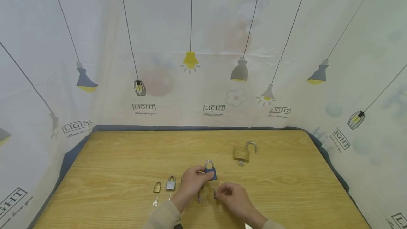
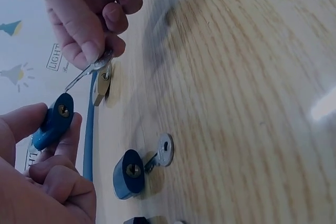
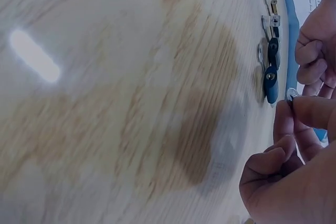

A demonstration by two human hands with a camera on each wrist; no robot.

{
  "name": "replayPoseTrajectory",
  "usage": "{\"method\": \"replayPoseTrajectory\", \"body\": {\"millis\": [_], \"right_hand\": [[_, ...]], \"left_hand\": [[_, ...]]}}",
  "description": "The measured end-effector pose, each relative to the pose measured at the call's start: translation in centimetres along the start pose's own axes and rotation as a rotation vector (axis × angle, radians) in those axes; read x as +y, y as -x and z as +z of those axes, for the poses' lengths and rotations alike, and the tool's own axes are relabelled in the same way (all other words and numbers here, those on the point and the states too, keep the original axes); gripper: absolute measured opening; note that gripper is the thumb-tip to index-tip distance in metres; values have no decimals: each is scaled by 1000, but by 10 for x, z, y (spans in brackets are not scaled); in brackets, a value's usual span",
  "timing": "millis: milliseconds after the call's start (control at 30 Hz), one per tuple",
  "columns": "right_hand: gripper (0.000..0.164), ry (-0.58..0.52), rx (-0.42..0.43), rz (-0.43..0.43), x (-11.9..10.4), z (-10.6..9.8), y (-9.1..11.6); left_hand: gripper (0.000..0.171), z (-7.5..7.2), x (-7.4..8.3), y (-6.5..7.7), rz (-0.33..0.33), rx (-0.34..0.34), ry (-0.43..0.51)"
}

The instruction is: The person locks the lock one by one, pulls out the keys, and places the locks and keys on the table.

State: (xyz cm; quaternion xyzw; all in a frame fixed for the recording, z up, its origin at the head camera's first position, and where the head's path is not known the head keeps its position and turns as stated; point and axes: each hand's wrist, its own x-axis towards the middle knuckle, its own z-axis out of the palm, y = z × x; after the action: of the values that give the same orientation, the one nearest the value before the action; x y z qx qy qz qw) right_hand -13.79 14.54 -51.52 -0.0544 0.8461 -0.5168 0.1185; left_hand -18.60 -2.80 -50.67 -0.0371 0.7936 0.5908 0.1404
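Observation:
My left hand [image 1: 192,183] holds a blue padlock [image 1: 210,173] between thumb and fingers, its shackle pointing away. In the left wrist view, the keyhole on the end of this blue padlock [image 2: 59,116] is visible. My right hand [image 1: 233,199] pinches a silver key [image 2: 88,73] by its bow. The key's blade points toward the padlock; in the head view the two are apart. On the table under my left hand is another blue padlock [image 2: 128,176], with a round-headed key [image 2: 166,149] lying by it.
Left of my hands stand a silver padlock [image 1: 170,183] and a small brass padlock [image 1: 157,187], with a small key [image 1: 155,201] in front. Farther back on the wooden table [image 1: 286,172] lies a large brass padlock [image 1: 241,154], shackle open, a key in it. Printed cloth [image 1: 178,116] surrounds the table.

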Motion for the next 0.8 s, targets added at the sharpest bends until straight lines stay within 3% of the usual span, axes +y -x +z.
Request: {"method": "replayPoseTrajectory", "body": {"millis": [300,633,800], "right_hand": [[6,75,61,-52,5,-11,3],[4,75,152,20,10,-15,1],[3,70,182,49,11,-16,0]], "left_hand": [[33,1,0,-2,61,14,-157],[27,10,-5,-9,122,78,-476],[29,17,-5,-13,98,99,-544]]}}
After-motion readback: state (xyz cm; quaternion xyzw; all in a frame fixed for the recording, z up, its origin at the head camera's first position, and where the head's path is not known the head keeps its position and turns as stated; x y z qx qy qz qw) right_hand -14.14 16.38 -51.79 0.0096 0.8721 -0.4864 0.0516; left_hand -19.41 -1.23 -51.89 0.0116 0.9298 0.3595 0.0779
